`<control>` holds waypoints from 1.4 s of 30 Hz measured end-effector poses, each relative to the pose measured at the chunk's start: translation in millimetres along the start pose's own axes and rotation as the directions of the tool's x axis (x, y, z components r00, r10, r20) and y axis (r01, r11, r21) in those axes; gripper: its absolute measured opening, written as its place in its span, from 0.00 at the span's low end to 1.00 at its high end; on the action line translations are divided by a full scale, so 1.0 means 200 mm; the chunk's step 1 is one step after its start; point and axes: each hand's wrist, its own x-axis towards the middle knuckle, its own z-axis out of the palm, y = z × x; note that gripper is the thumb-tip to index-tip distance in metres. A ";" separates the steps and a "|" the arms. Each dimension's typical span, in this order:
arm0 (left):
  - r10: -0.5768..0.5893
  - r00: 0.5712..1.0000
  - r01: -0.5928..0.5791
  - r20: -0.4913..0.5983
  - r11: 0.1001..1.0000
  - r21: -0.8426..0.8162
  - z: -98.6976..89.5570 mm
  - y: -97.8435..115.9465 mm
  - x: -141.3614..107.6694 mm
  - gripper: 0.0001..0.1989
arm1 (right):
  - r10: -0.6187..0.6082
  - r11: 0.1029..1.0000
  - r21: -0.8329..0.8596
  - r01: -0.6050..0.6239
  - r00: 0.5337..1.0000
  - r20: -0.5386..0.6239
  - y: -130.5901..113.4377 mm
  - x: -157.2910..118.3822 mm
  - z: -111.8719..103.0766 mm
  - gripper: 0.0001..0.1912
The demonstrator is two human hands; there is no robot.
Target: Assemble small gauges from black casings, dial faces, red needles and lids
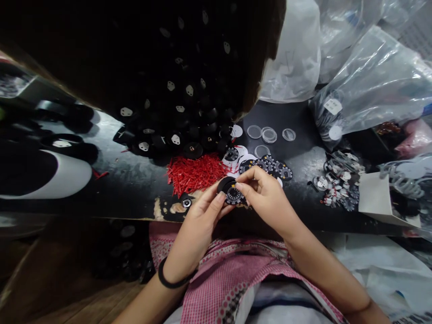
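My left hand is closed around a small black round case, just above the table's front edge. A black dial with white markings and a yellow patch lies against the case, facing up. My right hand pinches the dial's upper right edge between thumb and forefinger; the other fingertips are partly hidden. Right behind my left hand spreads a heap of red pointers. More black dials lie loosely stacked beyond my right hand, over white discs.
A large dark container full of black cases tips toward the table at the back. Clear round lenses lie behind the dials. Small mixed parts, a white box and plastic bags stand right; a white cylinder lies left.
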 end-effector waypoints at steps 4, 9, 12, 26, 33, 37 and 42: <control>-0.024 0.999 0.024 0.024 1.000 0.015 0.00 -0.01 0.01 0.14 | -0.103 0.972 -0.220 0.084 0.992 -0.078 0.01 -0.01 0.00 0.02; -0.028 0.998 0.029 0.049 0.999 -0.013 0.00 -0.02 0.00 0.13 | -0.142 0.945 -0.300 0.127 0.989 -0.028 0.01 -0.01 0.00 0.03; -0.033 0.998 0.035 0.045 0.999 -0.033 0.01 -0.02 -0.01 0.12 | -0.109 0.959 -0.264 0.099 0.994 -0.026 0.01 0.00 -0.01 0.02; -0.002 1.000 -0.002 0.015 0.968 0.252 -0.08 -0.06 -0.06 0.14 | -0.062 0.938 -0.318 0.136 0.971 0.231 0.04 -0.12 0.02 0.15; 0.093 0.982 -0.024 -0.165 0.925 0.379 -0.27 -0.03 -0.15 0.17 | -0.138 0.866 -0.406 0.293 0.919 0.369 0.06 -0.02 0.11 0.15; 0.077 0.953 -0.037 -0.295 0.990 0.140 -0.30 0.00 -0.14 0.17 | -0.218 0.522 -0.718 0.461 0.886 0.410 0.10 0.10 0.20 0.09; 0.014 0.947 -0.060 -0.321 0.989 -0.133 -0.27 0.02 -0.13 0.12 | -0.263 0.385 -0.759 0.524 0.851 0.454 0.14 0.15 0.28 0.08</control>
